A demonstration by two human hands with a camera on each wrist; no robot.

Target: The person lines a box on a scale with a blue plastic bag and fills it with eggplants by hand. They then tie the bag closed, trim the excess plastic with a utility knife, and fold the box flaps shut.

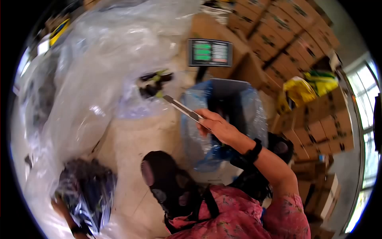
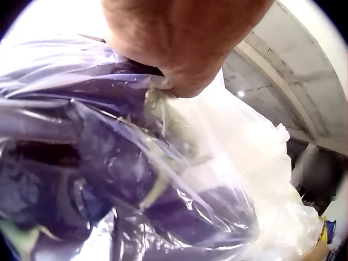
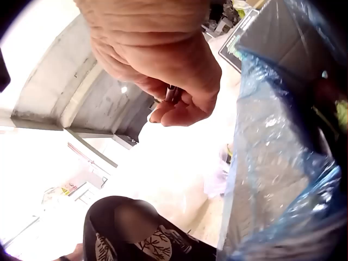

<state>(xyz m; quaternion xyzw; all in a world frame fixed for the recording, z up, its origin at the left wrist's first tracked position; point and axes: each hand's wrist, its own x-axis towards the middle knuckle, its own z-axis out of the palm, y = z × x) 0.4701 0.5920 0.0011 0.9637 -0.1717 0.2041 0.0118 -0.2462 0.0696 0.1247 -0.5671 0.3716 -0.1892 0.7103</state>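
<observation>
My right hand (image 1: 221, 126) grips a long slim silver tool (image 1: 183, 108) with a dark strip along it, pointing up and left. In the right wrist view the fingers of my right hand (image 3: 168, 70) curl round its metal end (image 3: 172, 93). Low on the left, my left hand (image 1: 60, 206) is at the side of a clear plastic bag (image 1: 85, 191) of dark purple eggplants. The left wrist view has my left hand (image 2: 185, 49) over the bagged eggplants (image 2: 119, 157), right at a green stem; its fingertips are hidden. More eggplants (image 1: 153, 85) lie in an open plastic bag beyond the tool's tip.
A grey crate (image 1: 229, 84) lined with blue plastic stands below my right hand, with a scale display (image 1: 210, 52) behind it. Large clear plastic sheeting (image 1: 87, 75) spreads along the left. Stacked cartons (image 1: 282, 30) and yellow bags (image 1: 298, 93) stand on the right.
</observation>
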